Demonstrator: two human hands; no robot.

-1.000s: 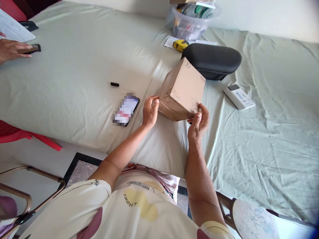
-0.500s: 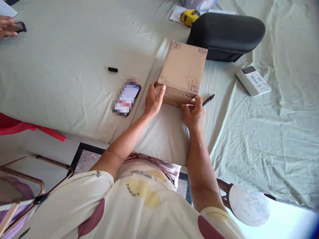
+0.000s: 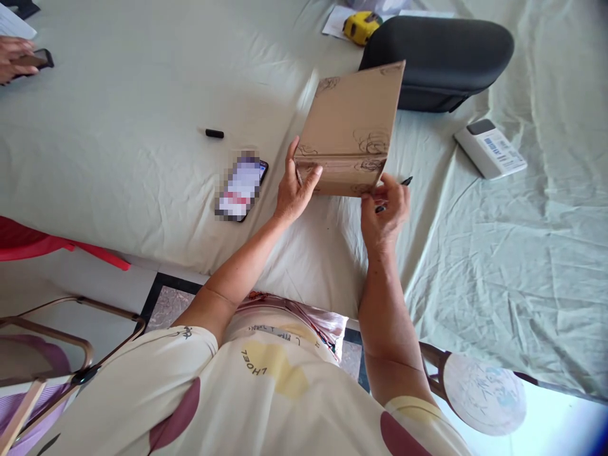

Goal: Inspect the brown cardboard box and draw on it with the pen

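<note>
A brown cardboard box [image 3: 351, 123] with dark scribbles at its corners is tilted up over the pale green sheet [image 3: 142, 139]. My left hand [image 3: 294, 190] grips its near left corner, thumb on the front face. My right hand [image 3: 384, 212] pinches the near right corner. A black pen [image 3: 396, 187] lies on the sheet just behind my right hand; I cannot tell whether the fingers touch it.
A phone [image 3: 241, 189] lies left of my left hand, a small black cap [image 3: 215, 133] beyond it. Behind the box sit a black case [image 3: 439, 60] and a yellow tape measure [image 3: 360, 26]. A white device [image 3: 490, 147] lies to the right. Another person's hand [image 3: 16, 57] holds a phone at far left.
The box was tipped onto the sheet, then its far end rose again so it now tilts up. Both hands stayed at its near corners. The pen came into view.
</note>
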